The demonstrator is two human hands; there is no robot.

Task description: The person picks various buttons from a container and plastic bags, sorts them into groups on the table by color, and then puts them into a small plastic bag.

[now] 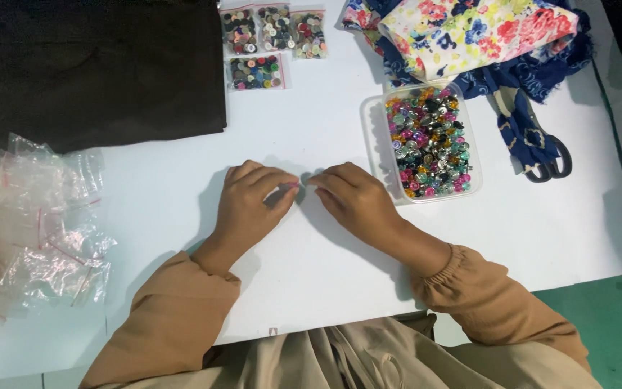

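Left hand (250,198) and right hand (350,196) meeting fingertip to fingertip on white surface (181,187), both grips pinched narrow on small clear bag (298,184), barely visible between them. Risk, judged: bag slipping or buttons spilling, open tub of coloured buttons (430,140) just beside right hand easily knocked. Farther: loose clear bags (37,216) left, filled button bags (271,43), dark cloth (95,65), floral fabric (469,32), scissors (545,155); green floor (613,324) at right.

Bright, even overhead light on the white table (541,238); soft shadows beneath both hands; left of it, the plastic bag pile (37,223) blurs.
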